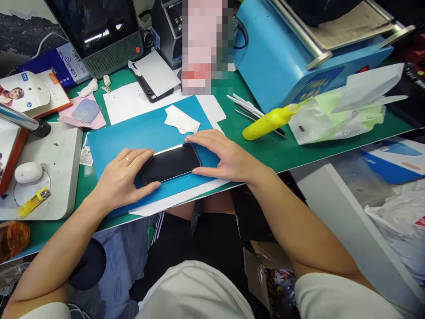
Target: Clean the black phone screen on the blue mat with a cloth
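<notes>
A black smartphone (171,164) lies face up on a blue mat (133,124), between my two hands. My left hand (124,177), with a ring on one finger, grips the phone's left end, thumb on the near edge and fingers on the far edge. At the other end, my right hand (226,157) spans the phone's corners between thumb and forefinger. The screen is dark, with a bright strip along its far long edge. Just beyond the phone, a crumpled white wipe (182,119) rests on the mat.
A yellow bottle (267,124) lies on the green bench (229,104) beside thin tools and a plastic packet (338,117). Behind it stands a blue machine (272,57). To the left, a grey plate (63,164) carries a white earbud case (28,172) and yellow lighter (33,202).
</notes>
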Demonstrator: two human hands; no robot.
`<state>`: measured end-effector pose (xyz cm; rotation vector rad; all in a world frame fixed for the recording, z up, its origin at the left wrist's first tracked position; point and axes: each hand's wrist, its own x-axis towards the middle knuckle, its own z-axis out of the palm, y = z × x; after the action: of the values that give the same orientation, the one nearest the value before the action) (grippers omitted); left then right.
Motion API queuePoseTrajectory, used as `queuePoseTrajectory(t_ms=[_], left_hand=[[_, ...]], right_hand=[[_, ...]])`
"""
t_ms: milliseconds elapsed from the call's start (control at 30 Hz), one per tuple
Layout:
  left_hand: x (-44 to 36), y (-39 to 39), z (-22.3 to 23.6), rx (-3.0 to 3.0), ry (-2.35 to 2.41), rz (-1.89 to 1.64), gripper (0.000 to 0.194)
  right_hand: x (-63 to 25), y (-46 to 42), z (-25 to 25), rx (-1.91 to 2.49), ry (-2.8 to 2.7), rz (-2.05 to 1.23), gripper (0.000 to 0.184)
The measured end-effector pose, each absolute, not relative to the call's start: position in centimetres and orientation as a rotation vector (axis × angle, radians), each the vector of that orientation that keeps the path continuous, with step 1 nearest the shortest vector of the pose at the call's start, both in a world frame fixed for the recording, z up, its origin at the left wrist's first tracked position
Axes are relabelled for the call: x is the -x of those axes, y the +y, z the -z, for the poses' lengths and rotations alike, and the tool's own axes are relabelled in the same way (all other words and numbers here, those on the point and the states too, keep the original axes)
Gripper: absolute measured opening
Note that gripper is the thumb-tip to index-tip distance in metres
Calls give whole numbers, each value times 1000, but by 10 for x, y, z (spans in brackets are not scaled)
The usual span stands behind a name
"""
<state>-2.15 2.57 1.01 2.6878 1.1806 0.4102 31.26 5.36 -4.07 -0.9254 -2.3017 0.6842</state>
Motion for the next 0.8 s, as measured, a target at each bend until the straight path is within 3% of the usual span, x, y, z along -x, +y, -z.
queuePoseTrajectory(t_ms=[200, 567, 800], left_hand=[[24, 25, -14, -2745, 1130, -443, 63], [25, 25, -12, -2725, 1154, -408, 82], [23, 25, -12, -2754, 1115, -412, 79]], right_hand=[[-312, 52, 40, 911, -2310, -684, 75], [-311, 52, 35, 964, -2316, -758, 81], [-311, 51, 34, 957, -2320, -742, 85]])
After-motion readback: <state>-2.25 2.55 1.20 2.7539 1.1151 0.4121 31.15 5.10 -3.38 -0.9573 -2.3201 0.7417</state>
